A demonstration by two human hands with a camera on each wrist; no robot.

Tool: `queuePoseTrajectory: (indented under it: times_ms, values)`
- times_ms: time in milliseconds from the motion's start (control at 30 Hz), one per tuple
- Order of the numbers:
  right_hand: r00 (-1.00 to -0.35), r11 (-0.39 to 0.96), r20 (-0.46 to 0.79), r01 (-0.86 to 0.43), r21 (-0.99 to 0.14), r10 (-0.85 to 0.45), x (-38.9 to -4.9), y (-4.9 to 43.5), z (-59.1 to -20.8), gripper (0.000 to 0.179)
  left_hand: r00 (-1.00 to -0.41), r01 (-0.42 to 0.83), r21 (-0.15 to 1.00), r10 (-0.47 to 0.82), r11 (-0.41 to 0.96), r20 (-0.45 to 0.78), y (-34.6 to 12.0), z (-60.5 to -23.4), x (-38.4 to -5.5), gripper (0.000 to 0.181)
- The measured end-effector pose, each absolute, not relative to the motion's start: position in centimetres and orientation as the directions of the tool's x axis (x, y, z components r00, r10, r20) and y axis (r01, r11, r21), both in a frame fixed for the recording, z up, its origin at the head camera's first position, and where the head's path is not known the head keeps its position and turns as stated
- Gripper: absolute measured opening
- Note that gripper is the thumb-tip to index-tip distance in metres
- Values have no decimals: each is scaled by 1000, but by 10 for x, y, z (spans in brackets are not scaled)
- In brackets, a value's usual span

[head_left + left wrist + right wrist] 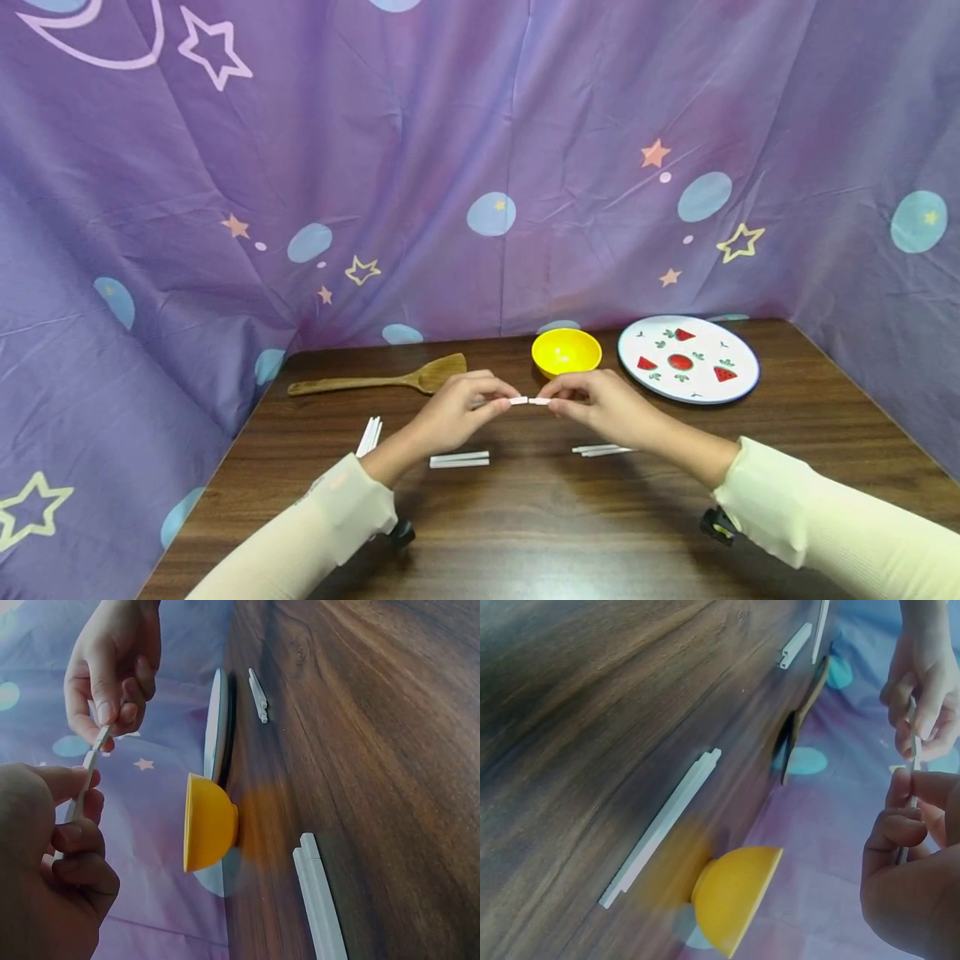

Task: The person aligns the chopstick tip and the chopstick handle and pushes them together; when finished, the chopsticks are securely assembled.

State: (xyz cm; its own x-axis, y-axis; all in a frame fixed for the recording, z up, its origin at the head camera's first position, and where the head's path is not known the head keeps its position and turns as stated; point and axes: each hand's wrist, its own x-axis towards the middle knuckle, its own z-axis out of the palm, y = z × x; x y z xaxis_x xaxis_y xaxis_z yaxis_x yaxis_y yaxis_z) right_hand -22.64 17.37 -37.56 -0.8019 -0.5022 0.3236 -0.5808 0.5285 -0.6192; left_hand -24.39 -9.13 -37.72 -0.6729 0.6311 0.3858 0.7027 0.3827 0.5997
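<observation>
My left hand (pixel 453 410) pinches a slim white stick (pixel 518 401) between thumb and fingers, above the table. Facing it, my right hand (pixel 606 405) pinches a second white stick (pixel 538 402) the same way. The two sticks point at each other, their tips right at one another in the head view. The left wrist view shows them nearly in line, with the rear of the left stick (pixel 79 801) running back into the curled fingers. Below the left hand lies a pair of white sticks (pixel 459 459); more white sticks (pixel 602 451) lie below the right hand.
Another bunch of white sticks (pixel 370 436) lies by the left forearm. Behind the hands are a wooden spatula (pixel 352 383), a yellow bowl (pixel 567 353) and a white plate (pixel 712 352) with watermelon pictures. A purple curtain (pixel 450 167) hangs behind the brown table (pixel 525 533).
</observation>
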Motion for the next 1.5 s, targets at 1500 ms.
queuePoseTrajectory:
  times_ms: [1500]
  values:
    - [-663,483,427,-745,-460,-615,-226,181,-379,10,-645,733,583,630,351,432,-91,-378,-242,16]
